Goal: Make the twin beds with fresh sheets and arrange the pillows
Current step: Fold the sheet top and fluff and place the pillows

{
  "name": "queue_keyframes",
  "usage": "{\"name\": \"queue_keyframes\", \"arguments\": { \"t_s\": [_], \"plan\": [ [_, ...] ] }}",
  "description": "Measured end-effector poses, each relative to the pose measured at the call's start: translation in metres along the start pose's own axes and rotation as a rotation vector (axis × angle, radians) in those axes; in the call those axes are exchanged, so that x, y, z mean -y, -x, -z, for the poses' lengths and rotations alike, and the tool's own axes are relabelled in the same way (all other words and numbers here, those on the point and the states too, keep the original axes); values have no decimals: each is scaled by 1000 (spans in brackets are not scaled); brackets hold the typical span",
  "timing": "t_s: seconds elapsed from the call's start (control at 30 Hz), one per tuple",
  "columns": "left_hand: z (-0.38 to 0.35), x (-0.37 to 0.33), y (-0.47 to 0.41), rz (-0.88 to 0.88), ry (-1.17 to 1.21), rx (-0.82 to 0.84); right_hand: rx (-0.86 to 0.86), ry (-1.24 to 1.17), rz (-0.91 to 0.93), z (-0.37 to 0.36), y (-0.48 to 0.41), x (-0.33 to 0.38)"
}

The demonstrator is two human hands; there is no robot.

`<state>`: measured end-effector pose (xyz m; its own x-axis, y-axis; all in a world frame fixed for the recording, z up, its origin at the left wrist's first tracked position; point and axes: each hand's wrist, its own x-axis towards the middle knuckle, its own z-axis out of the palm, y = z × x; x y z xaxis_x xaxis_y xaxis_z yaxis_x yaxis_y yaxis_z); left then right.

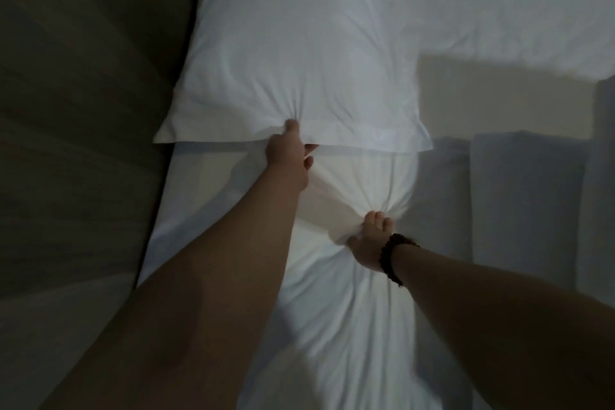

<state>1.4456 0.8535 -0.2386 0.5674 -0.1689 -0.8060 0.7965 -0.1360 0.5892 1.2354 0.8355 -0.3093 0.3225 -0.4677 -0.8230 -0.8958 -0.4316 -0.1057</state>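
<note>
The left hand [288,156] pinches the near hem of a white pillow [299,60], thumb on top and fingers [309,161] curled beneath the edge. The pillow lies flat on the bed [199,196], along its left side. The right hand [369,243], with a dark beaded bracelet [396,256] at its wrist, clenches a gathered bunch of white fabric [372,183] just below the pillow. I cannot tell whether the fabric is a sheet or a second pillow.
</note>
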Motion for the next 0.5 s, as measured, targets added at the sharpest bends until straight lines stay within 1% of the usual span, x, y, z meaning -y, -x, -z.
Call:
{"name": "queue_keyframes", "arguments": {
  "t_s": [0.1,0.17,0.27,0.33,0.4,0.43,0.5],
  "plan": [
    [8,1,27,15,82,34,-18,26,-16,11,9,10],
    [13,-6,44,2,90,57,-15,-1,-4,23,22,16],
    [18,-23,74,-37,50,84,63,-82,57,50,48,14],
    [21,-37,100,-51,18,96,75,-180,98,73,80,7],
    [27,-47,129,-54,11,101,74,-377,106,90,115,2],
    [30,-49,145,-44,12,104,87,-558,90,97,132,1],
    [36,-47,180,-21,4,99,182,-1047,19,104,168,-1]
  ]
}}
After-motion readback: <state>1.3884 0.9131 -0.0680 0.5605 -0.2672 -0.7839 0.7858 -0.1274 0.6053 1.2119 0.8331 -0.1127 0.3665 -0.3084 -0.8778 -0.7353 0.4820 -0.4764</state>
